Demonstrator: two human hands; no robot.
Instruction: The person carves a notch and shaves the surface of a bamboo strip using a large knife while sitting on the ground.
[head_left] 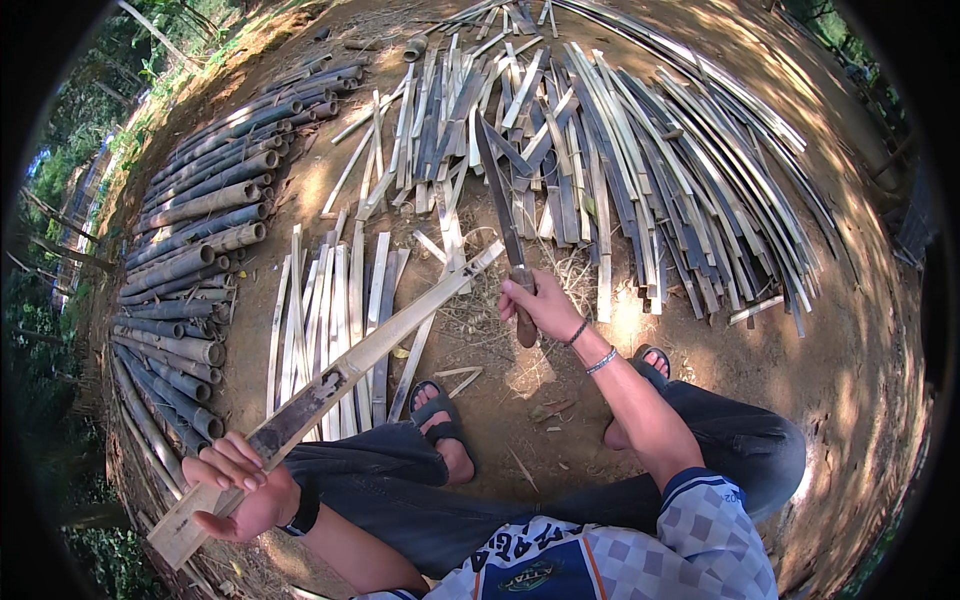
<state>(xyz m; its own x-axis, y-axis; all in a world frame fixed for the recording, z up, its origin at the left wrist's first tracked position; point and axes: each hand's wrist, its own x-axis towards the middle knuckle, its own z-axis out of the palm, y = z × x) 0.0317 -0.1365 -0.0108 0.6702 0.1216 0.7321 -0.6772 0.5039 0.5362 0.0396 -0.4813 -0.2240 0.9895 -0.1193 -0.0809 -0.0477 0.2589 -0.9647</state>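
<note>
Head view, outdoors, bare packed-earth ground (560, 400) in dappled sun.

Left hand (238, 487), lower left of the frame: fingers curled over a long flat split bamboo slat (340, 375), thumb under it, gripping near its lower end. The slat runs diagonally from the lower left corner up toward the centre of the frame, its far tip close to the knife blade. Its near part is dark and stained, the far part pale. A dark wristband (305, 510) sits on this wrist.

Right hand (540, 305), centre of the frame: closed in a fist around the brown wooden handle of a long dark-bladed knife (500, 195). The blade points up and away, toward the upper centre of the frame, raised clear of the slat. Two thin bracelets (590, 347) on this wrist.

Person seated or crouched, dark trousers, checked blue and white shirt sleeve at lower right. Feet in dark open sandals (440, 415), one at centre, one just right of the right forearm.

Surroundings:
- Row of round grey-green bamboo poles (195, 250), stacked along the left of the frame.
- Small group of pale split bamboo strips (330, 300) lying under the held slat, left of centre.
- Large fan of split bamboo strips (640, 160), grey and pale, across the upper centre and upper right.
- Green foliage at the far left edge.
</note>
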